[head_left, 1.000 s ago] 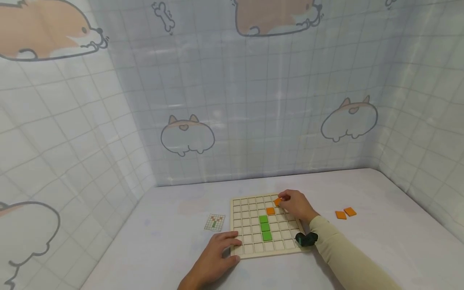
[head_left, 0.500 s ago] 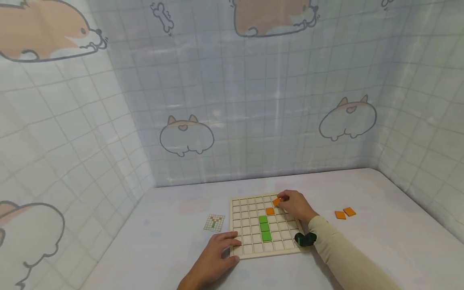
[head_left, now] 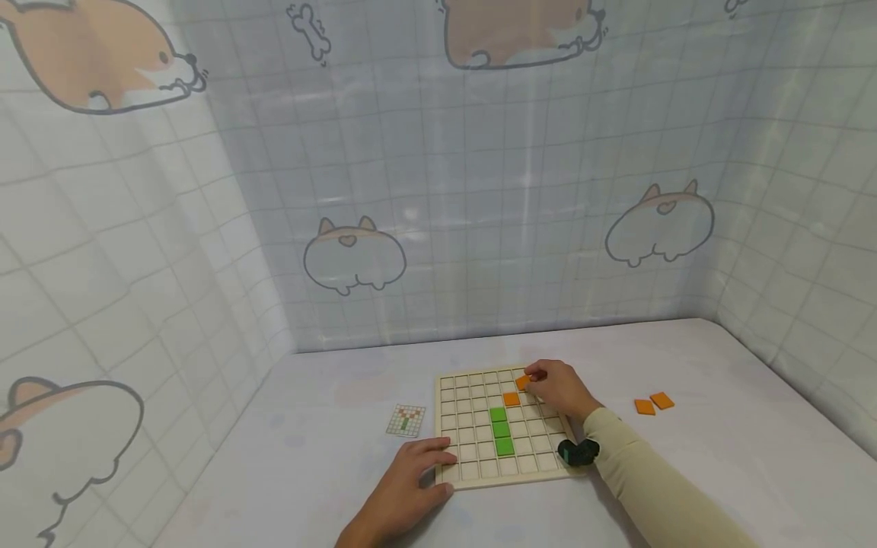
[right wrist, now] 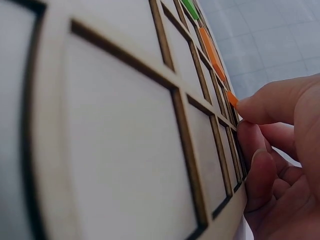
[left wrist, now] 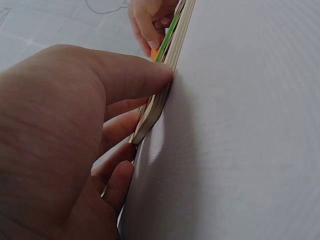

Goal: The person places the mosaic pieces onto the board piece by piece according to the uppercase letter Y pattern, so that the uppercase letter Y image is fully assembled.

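In the head view, a pale wooden grid board (head_left: 510,481) lies on the table. A column of green tiles (head_left: 502,428) sits in its cells, with an orange tile (head_left: 511,399) diagonally above. At the far right corner of the board, my right hand (head_left: 558,387) pinches another orange tile (head_left: 523,383) by thumb and fingertips. The right wrist view shows that held tile (right wrist: 232,99) tilted over the grid, partly covered by the thumb. My left hand (head_left: 411,476) rests at the near left corner, fingers extended over the left edge, thumb (left wrist: 142,77) against the front edge.
Two orange tiles (head_left: 653,403) lie on the table to the right of the board. A small card (head_left: 406,420) printed with a coloured grid pattern lies left of the board. Tiled-print curtains (head_left: 466,228) with cartoon dogs enclose the white table (head_left: 308,426).
The orange tile in my right hand has shifted very slightly left over the far right cells. My left hand stays at the corner; the other tiles have not moved.
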Motion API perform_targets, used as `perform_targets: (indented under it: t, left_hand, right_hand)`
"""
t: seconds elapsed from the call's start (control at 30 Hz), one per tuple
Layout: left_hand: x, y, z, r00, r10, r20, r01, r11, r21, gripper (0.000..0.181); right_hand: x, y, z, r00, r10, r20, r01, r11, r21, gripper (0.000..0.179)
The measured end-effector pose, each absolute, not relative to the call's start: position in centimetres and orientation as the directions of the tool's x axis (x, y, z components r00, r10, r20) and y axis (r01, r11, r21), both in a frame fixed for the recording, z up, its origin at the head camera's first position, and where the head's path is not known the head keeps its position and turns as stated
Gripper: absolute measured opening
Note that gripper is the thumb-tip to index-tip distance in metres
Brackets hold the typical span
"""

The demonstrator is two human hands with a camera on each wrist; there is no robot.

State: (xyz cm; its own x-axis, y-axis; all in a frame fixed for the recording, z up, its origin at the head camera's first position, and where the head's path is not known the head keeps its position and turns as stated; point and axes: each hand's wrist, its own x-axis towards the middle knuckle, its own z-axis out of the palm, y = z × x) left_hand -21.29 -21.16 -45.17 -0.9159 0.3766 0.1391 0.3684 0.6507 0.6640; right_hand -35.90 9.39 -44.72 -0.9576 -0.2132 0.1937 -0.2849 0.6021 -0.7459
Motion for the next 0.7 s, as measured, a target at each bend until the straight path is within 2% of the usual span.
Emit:
perform_targets:
  t: [0.7]
  left_hand:
    - [-21.57, -21.43, -44.77, -0.915, 0.382, 0.126, 0.363, 0.65, 0.667, 0.031]
  right_hand:
    - [-35.7, 8.97, -44.29, -0.97, -0.184, 0.159, -0.24, 0.62, -0.747, 0.03]
